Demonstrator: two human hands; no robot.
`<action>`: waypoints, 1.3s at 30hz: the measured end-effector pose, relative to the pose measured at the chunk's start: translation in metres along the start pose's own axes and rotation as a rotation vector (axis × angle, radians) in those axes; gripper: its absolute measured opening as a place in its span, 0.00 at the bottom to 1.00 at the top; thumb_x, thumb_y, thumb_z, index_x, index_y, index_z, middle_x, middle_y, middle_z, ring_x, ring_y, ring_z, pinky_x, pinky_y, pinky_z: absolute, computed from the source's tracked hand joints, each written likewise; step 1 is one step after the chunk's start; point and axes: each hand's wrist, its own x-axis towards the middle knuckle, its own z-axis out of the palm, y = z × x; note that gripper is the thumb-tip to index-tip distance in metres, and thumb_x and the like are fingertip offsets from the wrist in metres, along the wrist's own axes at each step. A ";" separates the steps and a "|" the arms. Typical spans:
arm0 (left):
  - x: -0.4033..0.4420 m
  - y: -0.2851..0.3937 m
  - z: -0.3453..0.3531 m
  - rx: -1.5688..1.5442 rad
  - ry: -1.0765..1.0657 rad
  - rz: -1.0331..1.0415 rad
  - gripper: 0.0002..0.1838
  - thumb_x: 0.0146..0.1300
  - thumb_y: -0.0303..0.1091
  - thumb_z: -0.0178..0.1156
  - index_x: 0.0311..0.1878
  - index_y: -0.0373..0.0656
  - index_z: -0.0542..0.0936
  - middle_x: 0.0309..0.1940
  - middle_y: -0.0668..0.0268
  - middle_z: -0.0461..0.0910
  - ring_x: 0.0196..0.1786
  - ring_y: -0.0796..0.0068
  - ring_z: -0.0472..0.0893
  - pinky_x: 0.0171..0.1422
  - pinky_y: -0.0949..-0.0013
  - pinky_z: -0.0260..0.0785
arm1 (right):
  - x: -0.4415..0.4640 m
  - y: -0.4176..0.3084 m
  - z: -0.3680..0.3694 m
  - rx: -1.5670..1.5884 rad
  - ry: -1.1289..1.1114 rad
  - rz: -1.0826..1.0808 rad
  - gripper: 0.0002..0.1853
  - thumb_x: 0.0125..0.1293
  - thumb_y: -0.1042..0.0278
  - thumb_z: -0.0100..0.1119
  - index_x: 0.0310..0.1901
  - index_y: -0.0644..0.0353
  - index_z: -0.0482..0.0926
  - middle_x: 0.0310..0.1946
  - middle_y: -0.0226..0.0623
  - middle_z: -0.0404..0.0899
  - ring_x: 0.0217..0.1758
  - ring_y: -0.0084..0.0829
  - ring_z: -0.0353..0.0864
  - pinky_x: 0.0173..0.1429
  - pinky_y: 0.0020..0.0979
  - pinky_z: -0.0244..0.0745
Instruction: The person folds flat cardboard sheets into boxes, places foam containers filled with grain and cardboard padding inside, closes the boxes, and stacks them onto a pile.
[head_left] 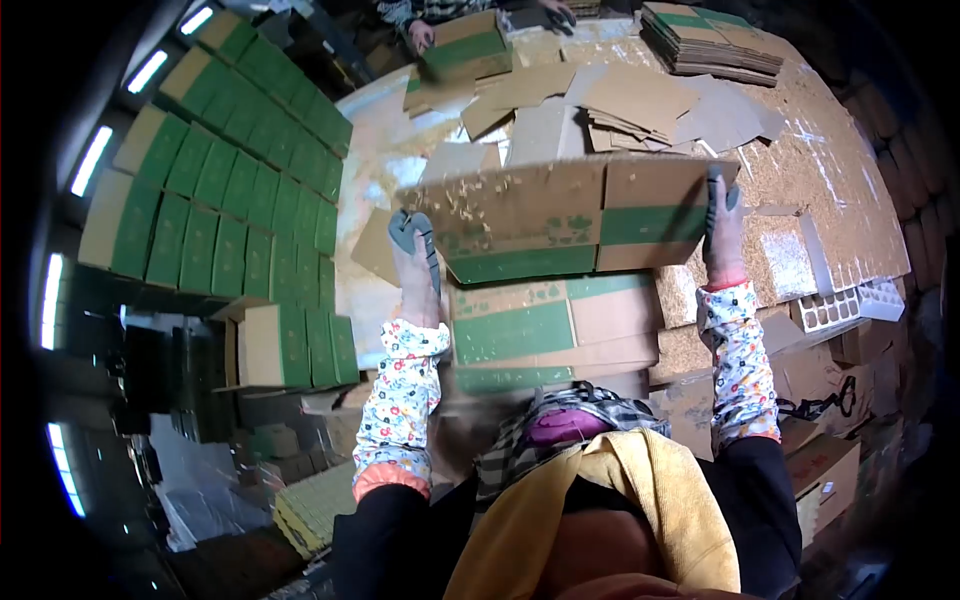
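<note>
A flattened brown cardboard box (pixel 530 215) with a green printed band is held up, tilted, between my two gloved hands. My left hand (pixel 416 245) grips its left edge, fingers closed on the board. At the opposite edge, my right hand (pixel 724 225) is closed round the upper right corner. Pale wood-coloured chips are scattered on the raised board. Below it, close to my body, lie more flat boxes (pixel 515 330) with green panels, partly covered by the raised one.
Green-and-brown boxes (pixel 215 240) are stacked high on the left. Loose cardboard sheets (pixel 640 100) and a flat-box pile (pixel 710 45) lie on the chip-strewn table (pixel 840 190). Across it, another person's hand (pixel 422 36) is by a box. White trays with holes (pixel 830 310) stand at right.
</note>
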 end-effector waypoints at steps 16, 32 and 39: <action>0.064 0.098 -0.005 -0.012 -0.419 -0.592 0.13 0.65 0.37 0.54 0.44 0.39 0.79 0.35 0.57 0.81 0.41 0.62 0.81 0.45 0.64 0.74 | -0.049 -0.033 0.032 0.168 -0.221 0.216 0.20 0.60 0.59 0.62 0.46 0.68 0.72 0.36 0.35 0.74 0.37 0.24 0.73 0.42 0.25 0.71; -0.047 0.052 0.048 1.202 -0.517 0.021 0.59 0.47 0.66 0.65 0.69 0.33 0.50 0.65 0.42 0.58 0.68 0.49 0.60 0.73 0.53 0.49 | 0.052 0.001 0.048 -0.162 -1.338 0.416 0.31 0.57 0.51 0.66 0.54 0.68 0.74 0.48 0.42 0.80 0.50 0.33 0.78 0.59 0.30 0.70; -0.072 0.002 0.050 0.585 -0.189 -0.078 0.63 0.45 0.63 0.68 0.70 0.29 0.45 0.63 0.37 0.56 0.64 0.42 0.60 0.69 0.51 0.53 | -0.059 -0.075 0.042 -0.974 -1.081 -0.844 0.44 0.59 0.36 0.53 0.65 0.66 0.59 0.65 0.52 0.60 0.70 0.45 0.58 0.71 0.52 0.47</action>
